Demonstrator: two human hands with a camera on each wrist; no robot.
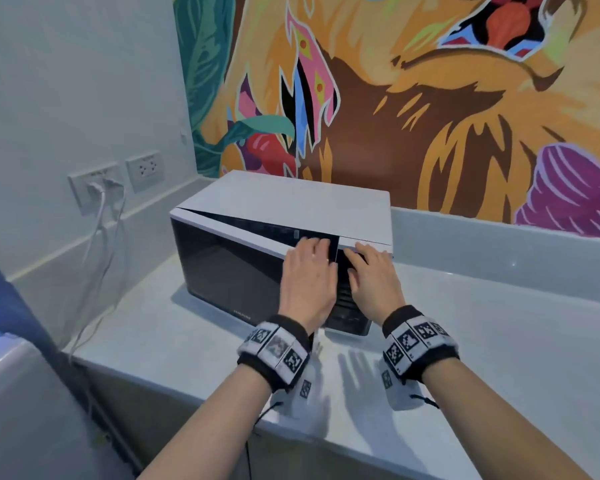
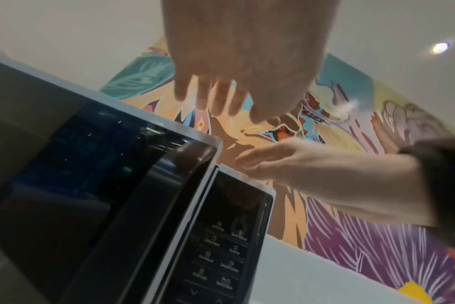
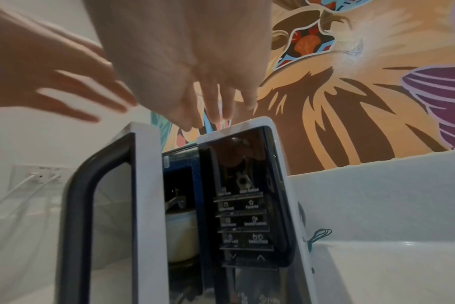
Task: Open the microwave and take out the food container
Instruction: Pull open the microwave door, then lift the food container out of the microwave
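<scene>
So the setup is a pale, glossy tabletop (image 1: 499, 334) tucked into a corner, plain white wall on the left and a big loud mural (image 1: 430, 98) of a tiger-ish face in orange, brown, pink and purple straight behind it. A low pale backsplash runs along the foot of the mural. Two wall sockets (image 1: 118, 180) sit on the left wall, with white cables (image 1: 97, 244) hanging down to the tabletop's left end.

The white microwave (image 1: 291, 199) sits near the back, angled a bit, with bare surface in front and a long open stretch to its right. Its dark glass door (image 1: 229, 268) is cracked open, hinged on the left, so there's a wedge-shaped gap along the top edge. The control panel (image 3: 244, 216) is on the right side.

The left hand (image 1: 309, 271) is at the door's free upper edge, fingers stretched out and a little spread, not wrapped around anything. The right hand (image 1: 371, 275) is just beside it over the panel's top, fingers also straight, tips at the panel's upper edge.

The food container (image 3: 182, 236), pale and round, is inside the cavity, visible through the gap from the right wrist view.
</scene>
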